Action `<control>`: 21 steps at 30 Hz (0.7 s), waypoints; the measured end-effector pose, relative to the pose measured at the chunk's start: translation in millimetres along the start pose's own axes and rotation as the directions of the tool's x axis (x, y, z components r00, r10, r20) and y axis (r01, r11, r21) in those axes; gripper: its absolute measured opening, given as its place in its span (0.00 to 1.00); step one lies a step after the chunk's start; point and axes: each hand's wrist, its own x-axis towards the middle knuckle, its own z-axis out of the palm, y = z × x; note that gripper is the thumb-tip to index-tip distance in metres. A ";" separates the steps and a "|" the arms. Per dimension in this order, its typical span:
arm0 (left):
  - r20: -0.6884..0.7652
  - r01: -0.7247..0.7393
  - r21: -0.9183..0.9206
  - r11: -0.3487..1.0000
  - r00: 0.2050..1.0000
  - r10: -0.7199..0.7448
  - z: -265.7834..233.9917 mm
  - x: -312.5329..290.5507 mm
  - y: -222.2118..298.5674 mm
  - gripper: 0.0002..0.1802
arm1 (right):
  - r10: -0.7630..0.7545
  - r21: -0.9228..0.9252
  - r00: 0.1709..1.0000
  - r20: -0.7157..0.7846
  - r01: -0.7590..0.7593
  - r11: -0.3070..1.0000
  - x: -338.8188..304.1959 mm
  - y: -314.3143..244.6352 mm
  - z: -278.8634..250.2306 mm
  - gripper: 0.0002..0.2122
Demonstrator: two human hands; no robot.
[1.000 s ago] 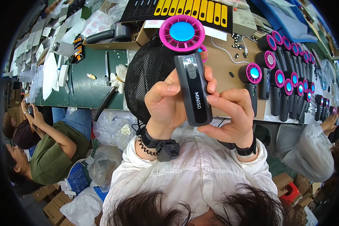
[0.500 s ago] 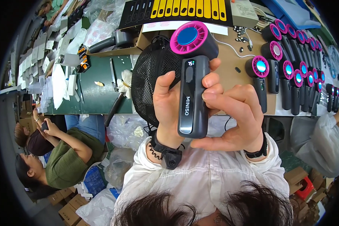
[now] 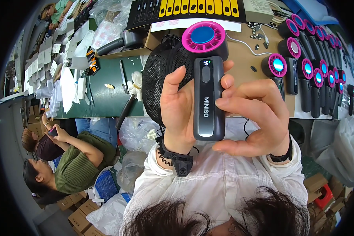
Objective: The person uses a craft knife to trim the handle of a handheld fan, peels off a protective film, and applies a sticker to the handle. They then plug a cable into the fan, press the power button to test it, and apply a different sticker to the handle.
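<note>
My left hand (image 3: pixel 178 104) wraps around the dark grey handle of a handheld fan (image 3: pixel 210 118), with its fingertips showing past the handle's right side. The fan stands upright in my grip, its round head with a pink ring and blue centre tilted up and away. A small lit display glows at the top of the handle, above an oval button. My right hand (image 3: pixel 259 118) is curled at the handle's lower right; its index fingertip touches the side and its thumb lies by the bottom corner. Whatever is between those right fingers behind the handle is hidden.
Rows of similar fans (image 3: pixel 311 72) lie at the right. Behind are a tray of yellow strips (image 3: pixel 200 8), a white cable (image 3: pixel 246 45) and small dark parts (image 3: pixel 257 32). A black mesh bag (image 3: pixel 155 84) sits left of the fan. Two people (image 3: pixel 80 169) sit at the left.
The whole view has shifted slightly, so the fan and both hands appear a little further right. The fan's handle looks more upright. Both hands keep about the same hold.
</note>
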 end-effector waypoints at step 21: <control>-0.197 0.000 0.240 0.971 0.979 0.049 -2.8 -3.4 6.4 0.28 | -0.206 -0.227 0.924 0.321 0.286 0.931 15.5 -4.3 -23.5 0.14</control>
